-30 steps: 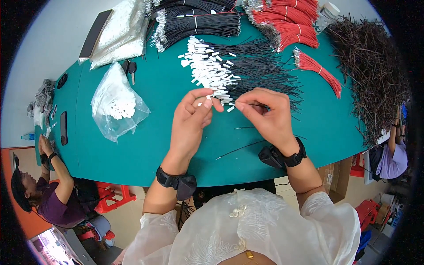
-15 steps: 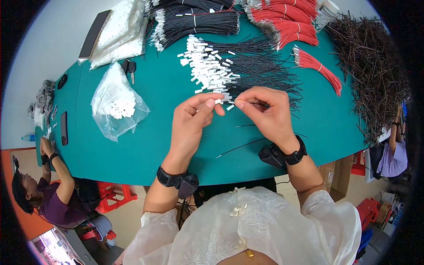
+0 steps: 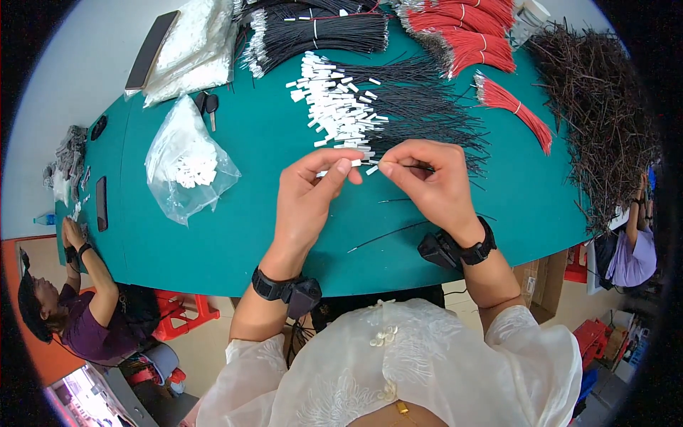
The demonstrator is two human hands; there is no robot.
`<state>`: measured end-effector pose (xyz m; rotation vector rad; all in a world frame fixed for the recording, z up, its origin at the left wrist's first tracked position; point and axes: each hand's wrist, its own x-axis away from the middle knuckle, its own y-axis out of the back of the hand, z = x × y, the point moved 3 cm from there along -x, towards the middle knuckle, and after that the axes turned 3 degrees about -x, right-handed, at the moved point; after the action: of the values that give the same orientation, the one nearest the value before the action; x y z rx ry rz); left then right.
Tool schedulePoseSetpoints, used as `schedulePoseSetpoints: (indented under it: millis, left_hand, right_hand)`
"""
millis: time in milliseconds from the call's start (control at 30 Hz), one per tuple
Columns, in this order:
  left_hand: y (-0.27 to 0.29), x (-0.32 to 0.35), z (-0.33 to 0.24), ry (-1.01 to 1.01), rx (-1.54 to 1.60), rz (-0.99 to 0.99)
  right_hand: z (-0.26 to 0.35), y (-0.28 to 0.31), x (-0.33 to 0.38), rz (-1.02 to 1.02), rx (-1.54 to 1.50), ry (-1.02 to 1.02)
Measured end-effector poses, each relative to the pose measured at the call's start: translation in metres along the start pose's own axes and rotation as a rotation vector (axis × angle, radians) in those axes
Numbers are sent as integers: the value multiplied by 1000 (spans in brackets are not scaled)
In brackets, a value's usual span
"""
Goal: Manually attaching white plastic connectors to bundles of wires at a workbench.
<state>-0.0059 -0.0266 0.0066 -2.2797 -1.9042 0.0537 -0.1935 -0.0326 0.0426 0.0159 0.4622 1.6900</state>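
Note:
My left hand [image 3: 309,196] pinches a small white connector between thumb and forefinger over the green table [image 3: 242,235]. My right hand [image 3: 430,185] faces it, fingertips almost touching, and pinches the end of a thin black wire at that connector. Just beyond both hands lies a pile of black wires with white connectors [image 3: 356,107]. Two loose black wires [image 3: 388,231] lie on the table under my right wrist.
A clear bag of white connectors [image 3: 186,162] lies left of my hands. Bundles of black wires [image 3: 320,32] and red wires [image 3: 473,35] sit at the far edge, a heap of dark wires [image 3: 601,121] at right. Keys [image 3: 208,107] and a phone [image 3: 102,203] lie left. Other people sit at both table ends.
Both hands stay together over the same spot; the fingers have shifted slightly as the wire end and connector are brought together.

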Motion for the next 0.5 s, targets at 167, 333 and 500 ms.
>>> schedulePoseSetpoints:
  millis: [167, 333, 500]
  left_hand:
    - [-2, 2, -4, -28, -87, -13]
    - [-3, 2, -4, -101, -171, -11]
    - [-7, 3, -1, -142, -204, -36]
  right_hand:
    - [0, 0, 0, 8, -2, 8]
    - [3, -4, 2, 10, 16, 68]
    - [1, -8, 2, 4, 18, 100]
